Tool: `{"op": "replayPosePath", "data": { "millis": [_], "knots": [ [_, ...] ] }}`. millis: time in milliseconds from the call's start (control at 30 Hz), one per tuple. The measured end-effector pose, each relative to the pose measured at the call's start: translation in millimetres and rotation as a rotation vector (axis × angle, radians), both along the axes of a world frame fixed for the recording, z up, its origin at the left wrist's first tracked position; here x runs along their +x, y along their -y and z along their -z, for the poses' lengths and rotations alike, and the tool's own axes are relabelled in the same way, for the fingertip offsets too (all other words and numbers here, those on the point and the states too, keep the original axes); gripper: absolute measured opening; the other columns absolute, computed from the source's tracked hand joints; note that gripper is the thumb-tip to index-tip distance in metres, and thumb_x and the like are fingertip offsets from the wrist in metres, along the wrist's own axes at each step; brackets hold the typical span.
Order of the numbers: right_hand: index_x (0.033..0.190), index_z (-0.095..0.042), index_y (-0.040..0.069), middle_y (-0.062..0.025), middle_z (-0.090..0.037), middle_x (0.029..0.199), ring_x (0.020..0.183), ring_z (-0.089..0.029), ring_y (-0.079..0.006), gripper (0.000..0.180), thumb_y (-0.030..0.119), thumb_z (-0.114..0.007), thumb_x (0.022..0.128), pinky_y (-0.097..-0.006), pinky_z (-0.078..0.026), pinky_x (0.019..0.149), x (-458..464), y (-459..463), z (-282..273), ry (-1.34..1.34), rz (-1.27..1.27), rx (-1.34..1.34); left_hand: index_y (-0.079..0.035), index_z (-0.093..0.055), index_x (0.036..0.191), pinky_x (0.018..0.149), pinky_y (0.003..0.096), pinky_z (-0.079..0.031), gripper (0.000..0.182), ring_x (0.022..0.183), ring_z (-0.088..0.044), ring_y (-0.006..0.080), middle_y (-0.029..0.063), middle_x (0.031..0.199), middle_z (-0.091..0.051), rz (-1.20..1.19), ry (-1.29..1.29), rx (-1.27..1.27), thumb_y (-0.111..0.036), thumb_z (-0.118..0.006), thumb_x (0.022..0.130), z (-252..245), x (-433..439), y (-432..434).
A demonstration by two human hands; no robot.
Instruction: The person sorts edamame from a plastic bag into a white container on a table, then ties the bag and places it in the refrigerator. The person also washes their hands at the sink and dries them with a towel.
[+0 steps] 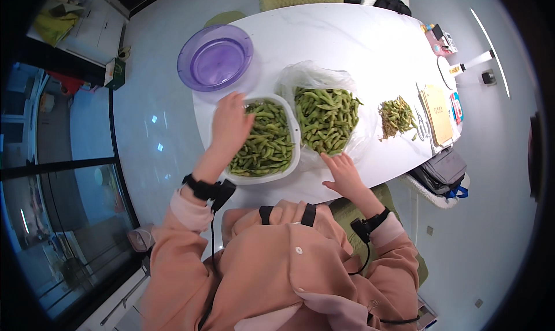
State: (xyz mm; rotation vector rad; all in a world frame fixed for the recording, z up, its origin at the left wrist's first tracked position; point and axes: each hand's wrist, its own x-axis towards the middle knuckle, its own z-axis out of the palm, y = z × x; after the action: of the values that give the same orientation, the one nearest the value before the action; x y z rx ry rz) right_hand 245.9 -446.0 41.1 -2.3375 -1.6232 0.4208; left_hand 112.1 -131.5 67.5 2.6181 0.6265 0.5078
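Observation:
A white plastic basin (296,145) in front of me holds many green soybean pods (265,147). My left hand (230,122) is above its left side, fingers near the far-left rim; whether anything is in the fingers is hidden. Right of the basin lies a spread clear plastic bag (318,74) with another heap of green pods (327,118) on it. At the near edge of this heap is my right hand (343,174), its fingertips at the bag and outermost pods, thumb apart, with nothing visibly gripped.
A translucent purple basin (217,64) stands at the far left of the white table (329,34). To the right lie a small pile of pods and brown scraps (395,118), scissors (422,125) and a tan paper folder (437,114). A grey backpack (444,168) rests on a chair.

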Motion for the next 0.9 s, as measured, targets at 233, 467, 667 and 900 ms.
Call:
{"op": "replayPosePath", "data": {
  "millis": [233,467,667,900],
  "knots": [
    [0.086,-0.058,0.008,-0.0069,-0.058,0.081,0.088,-0.059,-0.0267,0.018,0.002,-0.062,0.070,-0.0388,-0.046,0.087,32.6,39.1,-10.6,0.102,0.146,0.260,-0.006,-0.043,0.131,0.108,0.0469,-0.028,0.066,0.125,-0.042,0.0315,0.0132,0.121,-0.054,0.393,-0.083,0.362,-0.016,-0.072,0.073,-11.2,154.3,59.0],
    [0.087,-0.060,0.006,-0.0073,-0.059,0.078,0.076,-0.059,-0.0259,0.019,-0.002,-0.061,0.069,-0.0377,-0.047,0.068,78.5,55.7,-59.8,0.223,0.286,0.586,-0.002,-0.064,0.088,0.075,0.0421,-0.048,0.025,0.076,-0.063,0.0346,0.0169,0.079,-0.066,0.473,-0.253,-0.129,-0.025,-0.054,0.085,-68.4,187.6,32.7],
    [0.089,-0.061,0.002,-0.0115,-0.063,0.081,0.065,-0.060,-0.0267,0.009,-0.003,-0.060,0.082,-0.0325,-0.048,0.057,127.0,59.9,-114.2,0.108,0.451,0.734,0.001,-0.058,0.080,0.054,0.0271,-0.033,0.026,0.059,-0.036,0.0072,-0.0019,0.061,-0.041,0.382,-0.015,-0.571,-0.023,-0.060,0.088,-145.9,195.2,27.4],
    [0.137,-0.032,-0.009,-0.0317,-0.054,0.122,0.114,-0.054,-0.0429,0.085,0.040,-0.072,0.079,-0.0436,-0.044,0.096,110.9,72.9,-63.0,-0.406,0.505,-0.044,-0.003,-0.062,0.084,0.057,0.0231,-0.036,0.022,0.062,-0.044,0.0053,-0.0044,0.066,-0.049,0.329,0.261,-0.808,-0.022,-0.054,0.091,-169.7,198.7,57.0]
  ]
}}
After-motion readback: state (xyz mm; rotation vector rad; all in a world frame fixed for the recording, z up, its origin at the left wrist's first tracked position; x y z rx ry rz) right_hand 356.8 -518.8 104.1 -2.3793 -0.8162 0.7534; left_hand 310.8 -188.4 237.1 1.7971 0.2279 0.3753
